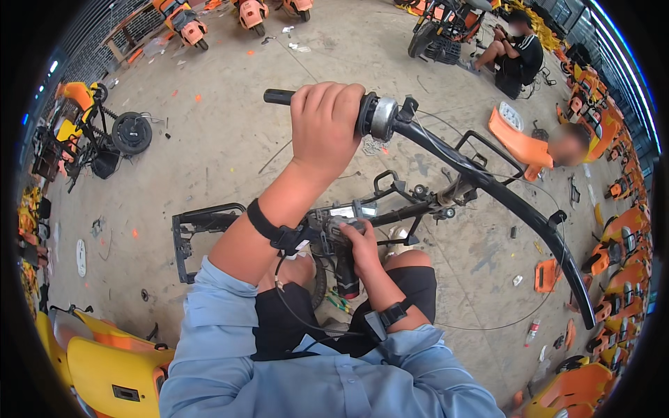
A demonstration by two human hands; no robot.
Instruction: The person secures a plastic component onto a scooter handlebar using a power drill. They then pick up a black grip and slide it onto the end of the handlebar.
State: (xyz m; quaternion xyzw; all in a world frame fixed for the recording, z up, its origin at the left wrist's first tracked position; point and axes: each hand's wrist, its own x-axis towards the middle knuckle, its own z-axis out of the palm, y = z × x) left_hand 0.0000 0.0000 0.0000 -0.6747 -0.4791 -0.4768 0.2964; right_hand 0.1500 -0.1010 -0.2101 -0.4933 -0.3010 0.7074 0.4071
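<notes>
My left hand (326,125) is wrapped around the left grip of a black handlebar (512,200), just beside a silver collar (383,118). The bar curves away to the right, and its far end is bare. Below it is a stripped black scooter frame (401,211), with a cable hanging in a wide loop. Low between my knees, my right hand (365,249) is closed on a cordless power tool (346,268) with a dark body and a red lower end. The tool's front end is hard to make out against the frame.
A partly stripped scooter (104,132) stands at the left, with yellow bodywork (115,366) at the lower left. An orange panel (514,139) lies at the right, near rows of orange scooters (624,237). A person (519,52) crouches by another scooter; small scraps litter the concrete floor.
</notes>
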